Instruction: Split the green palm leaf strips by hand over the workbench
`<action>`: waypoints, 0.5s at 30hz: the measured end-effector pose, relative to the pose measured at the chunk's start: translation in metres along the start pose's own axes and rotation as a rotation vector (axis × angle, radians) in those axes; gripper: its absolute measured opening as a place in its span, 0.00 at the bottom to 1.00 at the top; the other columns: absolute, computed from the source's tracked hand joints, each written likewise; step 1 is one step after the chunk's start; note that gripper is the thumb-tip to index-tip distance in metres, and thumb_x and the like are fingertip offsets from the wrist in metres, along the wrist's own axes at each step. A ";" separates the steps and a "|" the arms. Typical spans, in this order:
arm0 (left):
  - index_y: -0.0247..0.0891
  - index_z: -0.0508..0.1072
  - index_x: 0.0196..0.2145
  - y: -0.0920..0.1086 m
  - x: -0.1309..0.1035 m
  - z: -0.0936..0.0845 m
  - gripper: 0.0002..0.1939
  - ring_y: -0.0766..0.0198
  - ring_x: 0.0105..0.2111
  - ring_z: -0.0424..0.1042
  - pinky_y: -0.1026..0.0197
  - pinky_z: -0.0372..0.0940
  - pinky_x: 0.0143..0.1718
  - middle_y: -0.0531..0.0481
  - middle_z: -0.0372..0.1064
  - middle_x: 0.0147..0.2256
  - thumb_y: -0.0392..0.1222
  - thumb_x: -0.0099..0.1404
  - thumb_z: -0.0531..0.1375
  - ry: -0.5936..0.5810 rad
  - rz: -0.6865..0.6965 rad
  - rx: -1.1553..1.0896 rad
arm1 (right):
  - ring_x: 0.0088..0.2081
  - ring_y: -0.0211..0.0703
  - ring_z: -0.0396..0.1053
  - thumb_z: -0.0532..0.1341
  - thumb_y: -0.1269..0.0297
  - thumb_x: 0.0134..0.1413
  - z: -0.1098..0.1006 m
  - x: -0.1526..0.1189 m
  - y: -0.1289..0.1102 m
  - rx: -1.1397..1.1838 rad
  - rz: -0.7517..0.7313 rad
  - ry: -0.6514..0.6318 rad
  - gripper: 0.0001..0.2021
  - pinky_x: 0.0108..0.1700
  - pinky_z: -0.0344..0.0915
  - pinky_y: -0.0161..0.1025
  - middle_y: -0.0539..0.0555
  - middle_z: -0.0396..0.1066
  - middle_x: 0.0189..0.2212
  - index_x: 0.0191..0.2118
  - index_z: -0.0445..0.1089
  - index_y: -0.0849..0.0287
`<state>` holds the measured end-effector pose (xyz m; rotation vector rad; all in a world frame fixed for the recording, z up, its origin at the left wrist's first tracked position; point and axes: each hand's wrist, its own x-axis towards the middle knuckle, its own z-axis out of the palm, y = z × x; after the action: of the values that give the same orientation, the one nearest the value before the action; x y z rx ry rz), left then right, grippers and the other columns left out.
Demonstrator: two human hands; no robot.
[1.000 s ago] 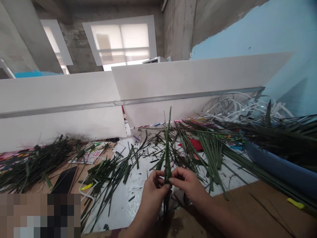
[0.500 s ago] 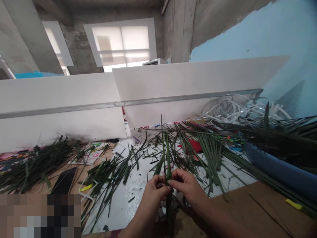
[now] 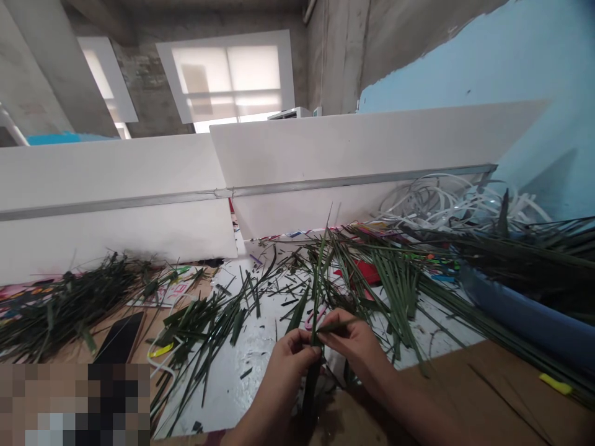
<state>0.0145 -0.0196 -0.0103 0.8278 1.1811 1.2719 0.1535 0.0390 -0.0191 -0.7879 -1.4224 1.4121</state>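
Observation:
Long green leaf strips [image 3: 317,285] stand upright between my hands near the table's front edge. My left hand [image 3: 294,360] pinches them between thumb and fingers. Close beside it, my right hand [image 3: 349,339] has its fingers closed on a leaf strip that points to the right across the fingers. Below my hands the dark lower part of the strips hangs in shadow. Behind them, loose green strips [image 3: 397,279] and small cut bits lie on a white sheet [image 3: 260,347].
A blue basin [image 3: 520,316] full of leaves stands at the right, with white plastic strapping [image 3: 432,201] behind it. At the left lie a leaf pile [image 3: 88,297], a phone [image 3: 121,337] and a white cable [image 3: 173,370]. White panels [image 3: 372,145] stand behind the table.
The upright leaf strips have shifted and now lean slightly right at the top. One strip has been folded out to the right in my right hand. My left hand has barely moved.

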 end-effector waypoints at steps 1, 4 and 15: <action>0.36 0.73 0.27 0.000 0.000 0.001 0.07 0.68 0.21 0.65 0.66 0.60 0.25 0.54 0.66 0.22 0.38 0.48 0.66 0.005 -0.011 -0.004 | 0.30 0.43 0.67 0.72 0.55 0.42 0.000 0.000 0.000 -0.023 -0.008 0.012 0.14 0.35 0.62 0.38 0.49 0.70 0.24 0.26 0.72 0.58; 0.35 0.72 0.26 0.000 0.000 0.002 0.09 0.70 0.19 0.63 0.66 0.58 0.23 0.55 0.65 0.20 0.40 0.48 0.67 0.018 -0.030 -0.015 | 0.31 0.44 0.67 0.70 0.56 0.44 -0.001 0.000 0.000 -0.090 -0.043 0.016 0.11 0.35 0.62 0.39 0.50 0.70 0.25 0.27 0.73 0.58; 0.34 0.73 0.25 -0.005 0.005 -0.001 0.13 0.68 0.20 0.64 0.66 0.58 0.24 0.53 0.67 0.20 0.42 0.44 0.70 0.128 0.016 -0.063 | 0.38 0.46 0.71 0.63 0.71 0.50 -0.003 -0.003 0.007 -0.323 -0.259 -0.037 0.07 0.42 0.64 0.40 0.53 0.74 0.32 0.32 0.78 0.55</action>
<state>0.0145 -0.0157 -0.0164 0.7197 1.2306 1.3855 0.1561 0.0379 -0.0269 -0.7467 -1.7394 1.0184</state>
